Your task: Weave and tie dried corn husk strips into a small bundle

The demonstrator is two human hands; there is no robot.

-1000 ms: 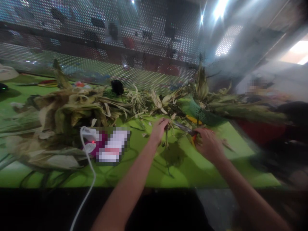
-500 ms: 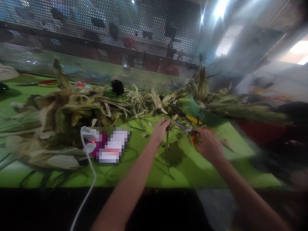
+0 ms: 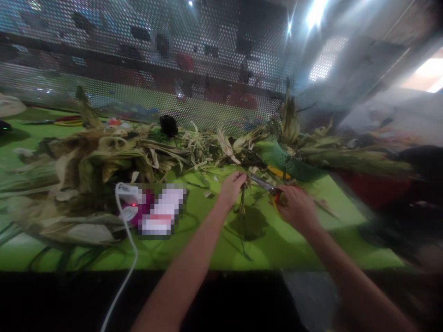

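My left hand pinches a small bundle of dried husk strips, whose thin ends hang down over the green tabletop. In my right hand is a pair of scissors with orange handles. Their metal blades point left, and the tips reach the top of the bundle beside my left fingertips. Whether the blades are apart or together is too blurred to tell. Loose husk scraps lie on the table just behind the hands.
A big heap of dried corn husks covers the left side. Nearer stand a pixelated phone and a white cable. A green perforated basket sits behind my right hand, with more husks beyond. Perforated metal panel rises behind.
The pale husk tuft that stood up above my left fingertips at the scissor tips no longer shows there. Both hands stay nearly in place.
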